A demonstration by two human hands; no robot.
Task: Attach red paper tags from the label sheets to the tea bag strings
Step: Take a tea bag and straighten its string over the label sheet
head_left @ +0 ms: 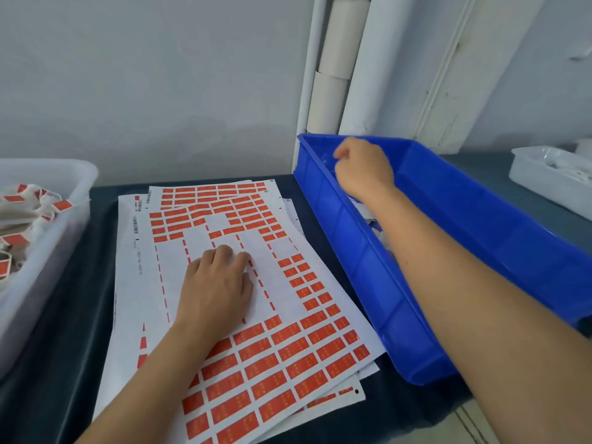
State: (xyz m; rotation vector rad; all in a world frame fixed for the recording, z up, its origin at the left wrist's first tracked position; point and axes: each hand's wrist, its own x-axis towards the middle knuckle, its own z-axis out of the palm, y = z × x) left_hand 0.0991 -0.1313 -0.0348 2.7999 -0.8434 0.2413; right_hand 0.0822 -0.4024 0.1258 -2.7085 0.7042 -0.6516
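Several white label sheets (320,344) printed with red paper tags lie stacked on the dark table; the top sheet has a large bare patch in its middle. My left hand (216,283) rests on that bare patch, knuckles up and fingers bent down onto the paper. My right hand (363,166) reaches into the blue crate (480,225) at the right, fingers curled down inside it. What those fingers hold is hidden. White tea bags (373,219) show partly on the crate floor beside my forearm.
A clear plastic tub (69,200) at the left holds tea bags with red tags attached. A white tray (544,177) sits at the far right. Behind stand a grey wall and white pipes (333,68). The table's front right corner lies below the crate.
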